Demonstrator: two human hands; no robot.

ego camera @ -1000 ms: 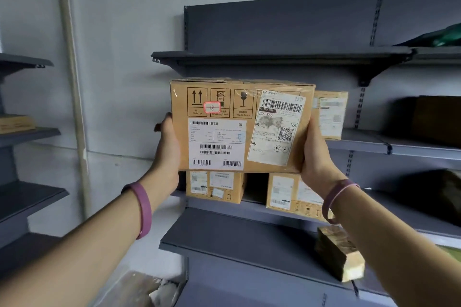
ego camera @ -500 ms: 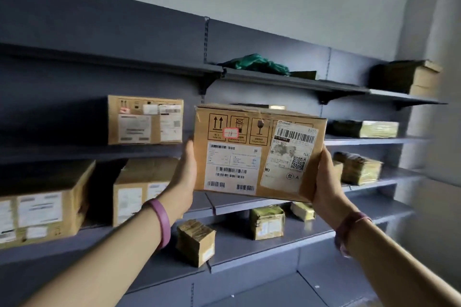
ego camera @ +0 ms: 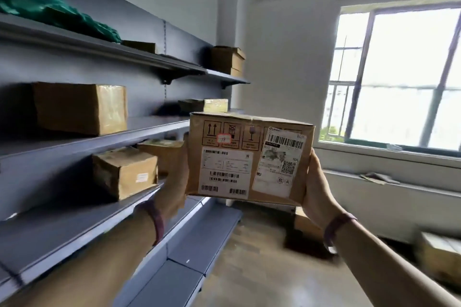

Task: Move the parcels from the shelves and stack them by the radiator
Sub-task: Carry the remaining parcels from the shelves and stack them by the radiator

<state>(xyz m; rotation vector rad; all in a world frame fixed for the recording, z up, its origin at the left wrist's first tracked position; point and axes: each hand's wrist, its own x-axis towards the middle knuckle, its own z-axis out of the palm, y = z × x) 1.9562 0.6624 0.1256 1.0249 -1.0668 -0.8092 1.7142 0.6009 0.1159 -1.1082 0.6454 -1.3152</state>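
I hold a brown cardboard parcel (ego camera: 249, 157) with white shipping labels and a red "18" sticker at chest height in front of me. My left hand (ego camera: 174, 177) grips its left side and my right hand (ego camera: 318, 187) grips its right side. Grey shelves (ego camera: 104, 132) run along the left wall and carry several more parcels, among them a large box (ego camera: 79, 107) and a smaller one (ego camera: 124, 172). A long white radiator cover (ego camera: 389, 202) runs under the window at the right. Some parcels (ego camera: 439, 257) sit on the floor below it.
A green bag (ego camera: 57, 15) lies on the top shelf. More boxes (ego camera: 227, 60) stand at the far end of the shelves. A large window (ego camera: 399, 77) fills the right wall. Brown floor (ego camera: 249, 269) stretches between shelves and radiator.
The view has swung right, away from the shelves toward the window and radiator. The parcel stays held between both hands and has travelled with them.
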